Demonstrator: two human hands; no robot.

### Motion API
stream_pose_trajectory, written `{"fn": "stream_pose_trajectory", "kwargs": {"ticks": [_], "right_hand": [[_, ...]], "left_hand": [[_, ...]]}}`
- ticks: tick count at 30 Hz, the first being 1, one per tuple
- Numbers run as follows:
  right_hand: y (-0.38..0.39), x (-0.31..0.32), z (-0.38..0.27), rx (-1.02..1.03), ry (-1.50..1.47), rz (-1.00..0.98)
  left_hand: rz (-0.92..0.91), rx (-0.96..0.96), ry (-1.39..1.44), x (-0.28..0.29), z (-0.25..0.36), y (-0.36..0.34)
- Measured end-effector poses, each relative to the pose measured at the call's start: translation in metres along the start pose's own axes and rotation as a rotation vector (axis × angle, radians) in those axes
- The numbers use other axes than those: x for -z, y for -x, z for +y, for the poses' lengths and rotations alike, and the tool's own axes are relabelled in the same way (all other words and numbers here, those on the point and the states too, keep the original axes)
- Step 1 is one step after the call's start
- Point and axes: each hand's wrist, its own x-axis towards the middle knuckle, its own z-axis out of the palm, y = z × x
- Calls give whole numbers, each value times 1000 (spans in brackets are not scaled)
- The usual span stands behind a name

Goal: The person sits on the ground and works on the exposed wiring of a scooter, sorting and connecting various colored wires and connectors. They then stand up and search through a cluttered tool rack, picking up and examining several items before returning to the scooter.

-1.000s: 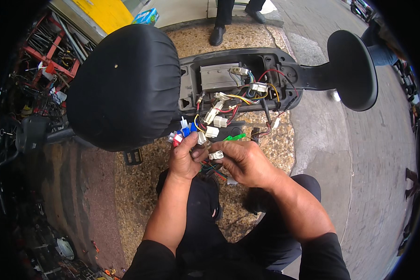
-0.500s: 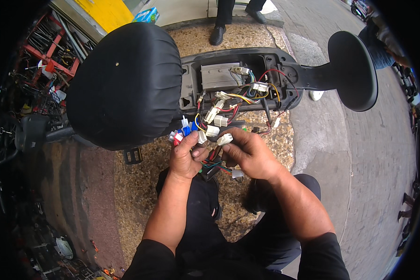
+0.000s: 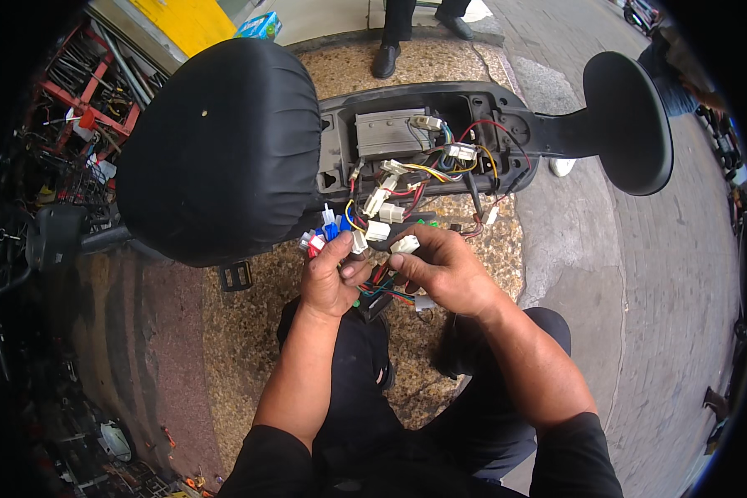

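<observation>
Between the thumb and fingers of my left hand (image 3: 332, 278) is a white wire connector (image 3: 358, 241). My right hand (image 3: 444, 270) pinches another white plug connector (image 3: 404, 245), a short gap to the right of the first. Blue connectors (image 3: 334, 227) and a red one (image 3: 315, 245) cluster just beyond my left thumb. Several more white connectors (image 3: 378, 231) on coloured wires hang out of the open seat compartment of an electric scooter. A ribbed silver controller box (image 3: 390, 134) lies inside that compartment. Below my hands, more wires run to a pale plug (image 3: 423, 303).
The scooter's black seat (image 3: 220, 153) bulges up at the left, and a black padded backrest (image 3: 628, 124) sticks out at the right. A red rack with tools (image 3: 91, 108) stands far left. Another person's shoes (image 3: 386, 61) are on the ground beyond the scooter.
My right hand has shifted slightly to the right with its white connector, widening the gap to the left one. The left hand stays in place.
</observation>
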Motion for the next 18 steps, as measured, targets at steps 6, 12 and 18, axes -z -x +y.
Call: {"fn": "stream_pose_trajectory", "kwargs": {"ticks": [6,12,18], "right_hand": [[1,-1,1,-6,-114,18],[-1,3,5,-43,-169,-27],[-1,3,4,-66,-176,-16]], "left_hand": [[33,7,4,-1,0,0],[18,-8,-11,-1,-1,2],[36,2,-18,0,-1,1]]}}
